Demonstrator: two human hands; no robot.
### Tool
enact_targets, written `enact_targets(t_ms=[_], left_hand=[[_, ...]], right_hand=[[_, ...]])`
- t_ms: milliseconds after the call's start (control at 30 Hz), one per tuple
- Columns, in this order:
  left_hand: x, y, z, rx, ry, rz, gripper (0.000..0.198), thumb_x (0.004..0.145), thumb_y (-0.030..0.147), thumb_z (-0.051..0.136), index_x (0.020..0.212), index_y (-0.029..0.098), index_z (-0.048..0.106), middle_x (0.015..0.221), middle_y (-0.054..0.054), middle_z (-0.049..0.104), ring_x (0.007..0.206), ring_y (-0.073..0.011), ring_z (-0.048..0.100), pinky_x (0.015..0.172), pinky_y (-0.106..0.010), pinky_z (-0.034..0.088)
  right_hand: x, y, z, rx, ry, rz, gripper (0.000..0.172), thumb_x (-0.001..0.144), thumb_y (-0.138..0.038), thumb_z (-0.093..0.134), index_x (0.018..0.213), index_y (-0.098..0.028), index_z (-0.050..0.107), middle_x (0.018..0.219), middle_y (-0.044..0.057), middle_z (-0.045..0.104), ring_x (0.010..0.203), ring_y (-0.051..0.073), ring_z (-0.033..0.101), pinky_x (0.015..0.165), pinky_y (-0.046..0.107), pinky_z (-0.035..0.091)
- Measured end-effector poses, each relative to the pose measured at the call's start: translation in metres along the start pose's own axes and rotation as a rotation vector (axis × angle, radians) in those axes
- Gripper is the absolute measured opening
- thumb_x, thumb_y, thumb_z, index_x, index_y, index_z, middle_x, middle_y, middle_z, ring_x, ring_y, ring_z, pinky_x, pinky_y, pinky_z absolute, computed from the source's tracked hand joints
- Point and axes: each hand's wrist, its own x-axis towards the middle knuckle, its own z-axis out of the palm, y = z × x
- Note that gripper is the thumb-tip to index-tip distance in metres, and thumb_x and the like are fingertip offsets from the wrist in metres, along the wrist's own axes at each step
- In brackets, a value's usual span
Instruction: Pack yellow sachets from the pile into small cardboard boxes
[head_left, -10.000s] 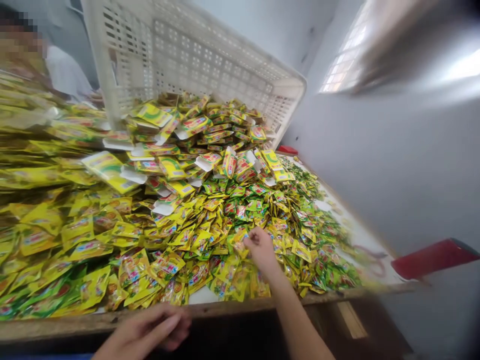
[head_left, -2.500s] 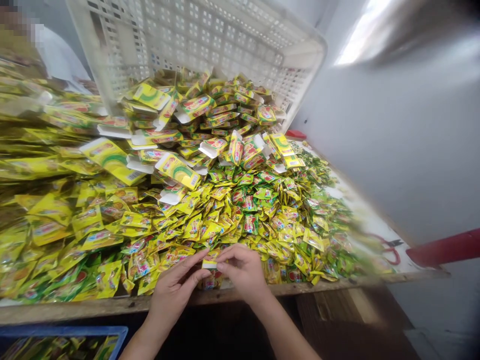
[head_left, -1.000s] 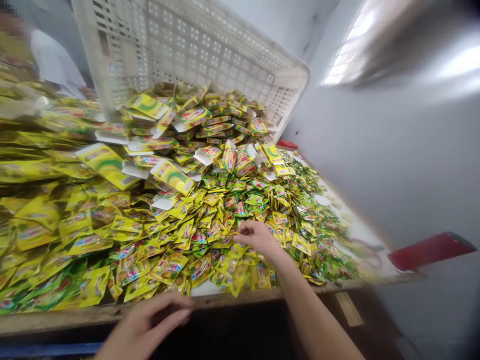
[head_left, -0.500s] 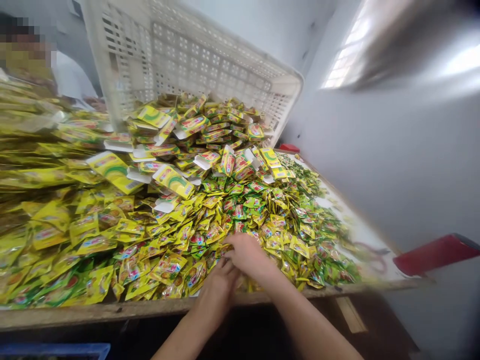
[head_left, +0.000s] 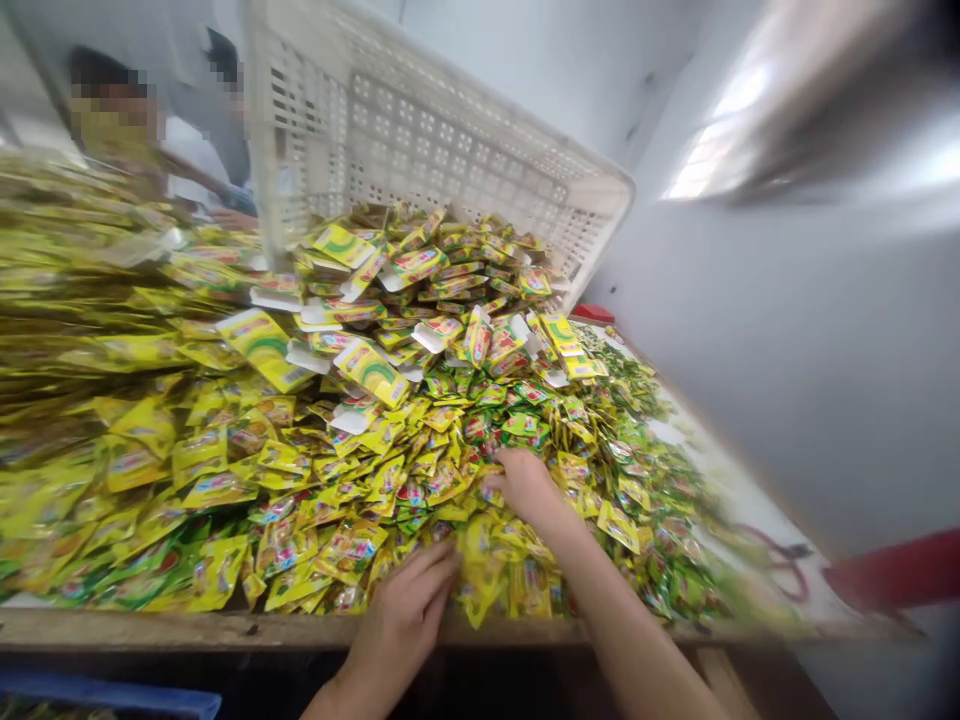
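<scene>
In the head view, has the bare right hand (head_left: 529, 490) low over a broad heap of small, glossy, yellow and green plastic sachets (head_left: 390, 480), fingers bent, tips among the sachets close to a patch of green ones (head_left: 517, 425). Cannot tell whether anything is pinched there. Has the bare left hand (head_left: 409, 610) nearer the body, above the rough wooden front edge (head_left: 150, 632) of the table, back upward, fingers close together and curved toward the heap. Cannot tell whether anything is grasped, with fingertips blurred and palm hidden. Shows between the two hands a blurred yellow sachet (head_left: 480, 575) at the front of the heap, one corner pointing toward the wooden edge.

Shows farther back printed yellow cardboard boxes (head_left: 373, 372) with open white flaps, piled inside and in front of a white, perforated plastic crate (head_left: 450, 130) tilted on its side. Shows at the right, on the white tabletop (head_left: 724, 470), red-handled scissors (head_left: 796, 560), blurred, near a red object (head_left: 900, 575) cut off by the picture's edge. Shows at lower left, below the table, a blue plastic rim (head_left: 112, 690); at upper left, beyond the heap, a person in white (head_left: 195, 150).
</scene>
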Motion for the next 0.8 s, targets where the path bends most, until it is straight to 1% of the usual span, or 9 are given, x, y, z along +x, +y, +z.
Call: enact_targets(t_ms=[100, 167, 233, 333, 433, 533, 600, 667, 800], left_hand=[[0.019, 0.000, -0.032, -0.126, 0.242, -0.132, 0.027, 0.091, 0.017, 0.056, 0.113, 0.027, 0.067, 0.114, -0.005, 0.071, 0.108, -0.0194, 0.065, 0.098, -0.035, 0.051], [0.047, -0.008, -0.060, -0.182, 0.455, -0.348, 0.018, 0.087, 0.026, 0.062, 0.103, 0.025, 0.070, 0.104, -0.005, 0.072, 0.099, -0.0214, 0.067, 0.094, -0.038, 0.052], [0.085, -0.026, -0.085, -0.241, 0.663, -0.596, 0.024, 0.084, 0.038, 0.063, 0.099, 0.020, 0.067, 0.093, -0.006, 0.070, 0.084, -0.0217, 0.069, 0.076, -0.036, 0.057], [0.142, -0.059, -0.106, -0.279, 0.745, -0.709, 0.037, 0.080, 0.045, 0.063, 0.098, 0.012, 0.061, 0.079, -0.005, 0.066, 0.062, -0.0179, 0.066, 0.054, -0.030, 0.055], [0.182, -0.077, -0.106, -0.287, 0.740, -0.773, 0.036, 0.069, 0.041, 0.073, 0.082, 0.009, 0.062, 0.066, -0.002, 0.063, 0.053, -0.0142, 0.058, 0.050, -0.026, 0.047], [0.191, -0.066, -0.103, -0.279, 0.733, -0.757, 0.031, 0.070, 0.034, 0.070, 0.082, 0.006, 0.064, 0.069, 0.000, 0.061, 0.059, -0.0109, 0.054, 0.056, -0.023, 0.041], [0.180, -0.048, -0.101, -0.307, 0.687, -0.713, 0.031, 0.070, 0.032, 0.069, 0.088, 0.008, 0.065, 0.073, 0.001, 0.062, 0.063, -0.0113, 0.056, 0.057, -0.022, 0.040], [0.157, -0.027, -0.097, -0.409, 0.536, -0.660, 0.034, 0.068, 0.035, 0.072, 0.092, 0.012, 0.066, 0.076, 0.000, 0.065, 0.066, -0.0147, 0.060, 0.055, -0.022, 0.043], [0.097, 0.010, -0.067, -0.534, 0.163, -0.564, 0.055, 0.063, 0.039, 0.080, 0.109, 0.020, 0.057, 0.088, -0.002, 0.069, 0.077, -0.0207, 0.067, 0.065, -0.028, 0.053]], right_hand=[[-0.013, -0.017, 0.008, -0.058, 0.069, -0.036, 0.015, 0.072, -0.010, 0.067, 0.085, -0.016, 0.065, 0.098, 0.014, 0.064, 0.098, 0.029, 0.057, 0.083, 0.036, 0.043], [-0.026, -0.025, 0.012, -0.089, 0.101, -0.089, 0.018, 0.071, -0.005, 0.062, 0.084, -0.018, 0.060, 0.095, 0.013, 0.062, 0.094, 0.028, 0.055, 0.081, 0.035, 0.042], [-0.041, -0.029, 0.016, -0.113, 0.113, -0.163, 0.022, 0.070, -0.001, 0.055, 0.082, -0.019, 0.056, 0.087, 0.009, 0.060, 0.083, 0.024, 0.054, 0.074, 0.033, 0.041], [-0.062, -0.030, 0.018, -0.025, 0.143, -0.223, 0.019, 0.073, -0.003, 0.051, 0.080, -0.021, 0.052, 0.079, 0.004, 0.057, 0.074, 0.021, 0.051, 0.066, 0.030, 0.037], [-0.078, -0.027, 0.015, 0.320, 0.169, -0.103, 0.012, 0.076, -0.013, 0.057, 0.075, -0.022, 0.048, 0.070, -0.001, 0.052, 0.066, 0.017, 0.049, 0.060, 0.027, 0.034], [-0.087, -0.021, 0.012, 0.890, 0.157, 0.110, 0.014, 0.075, -0.023, 0.063, 0.083, -0.022, 0.051, 0.069, -0.002, 0.057, 0.063, 0.016, 0.054, 0.058, 0.025, 0.038], [-0.092, -0.017, 0.014, 1.240, 0.110, 0.198, 0.026, 0.073, -0.026, 0.067, 0.096, -0.020, 0.057, 0.079, 0.002, 0.066, 0.070, 0.017, 0.060, 0.063, 0.027, 0.044], [-0.095, -0.013, 0.018, 1.457, 0.058, 0.223, 0.031, 0.069, -0.024, 0.072, 0.098, -0.018, 0.062, 0.085, 0.005, 0.069, 0.075, 0.019, 0.063, 0.069, 0.029, 0.048], [-0.096, -0.013, 0.021, 1.561, 0.182, 0.270, 0.022, 0.070, -0.023, 0.072, 0.090, -0.018, 0.063, 0.087, 0.005, 0.069, 0.077, 0.020, 0.064, 0.072, 0.031, 0.050]])
